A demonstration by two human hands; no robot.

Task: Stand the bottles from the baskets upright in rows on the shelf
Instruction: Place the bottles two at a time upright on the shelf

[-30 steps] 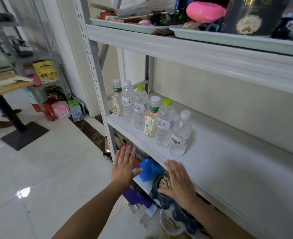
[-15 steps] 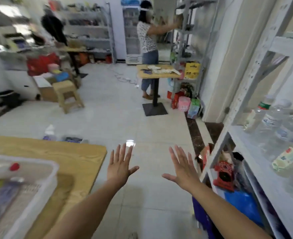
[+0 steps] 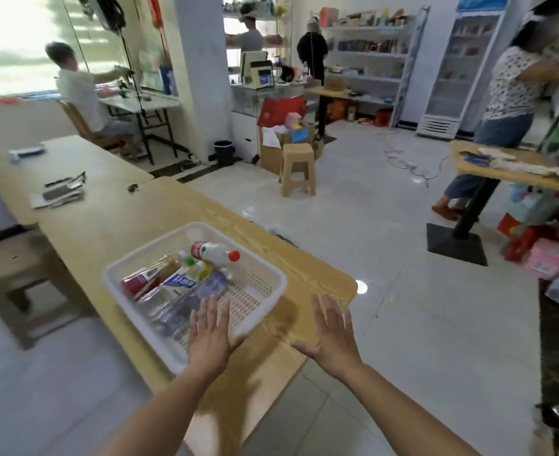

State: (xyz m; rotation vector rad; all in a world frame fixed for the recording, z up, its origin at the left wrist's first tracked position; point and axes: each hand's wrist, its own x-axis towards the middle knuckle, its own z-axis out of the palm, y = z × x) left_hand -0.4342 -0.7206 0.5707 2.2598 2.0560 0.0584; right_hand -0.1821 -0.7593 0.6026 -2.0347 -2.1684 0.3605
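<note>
Since a second ago I have turned away from the shelf with its row of standing bottles, and both my hands, which were held up by its edge, now reach out over a table behind me.

Pale tiled floor fills most of the room, with other people at work at the far side and on the right. A long wooden table runs from the far left to the near middle. Beyond it a tan plastic stool stands on the tiles, well apart from the table.

On the near end of the table sits a white plastic basket, and the bottles left to shelve lie in it on their sides, crowded into its left half. A white bottle with a red cap lies along the far edge. Nearer me lie a clear bottle with a blue label, a bottle with a red label to its left, and a clear plastic bottle pointing toward the middle of the basket.

My left hand is flat and wide open over the basket's near edge, fingers straight and spread, holding nothing; its fingertips are over the clear plastic bottle, but I cannot tell whether they touch it. My right hand is open the same way, empty, over the table's near right corner just right of the basket.
</note>
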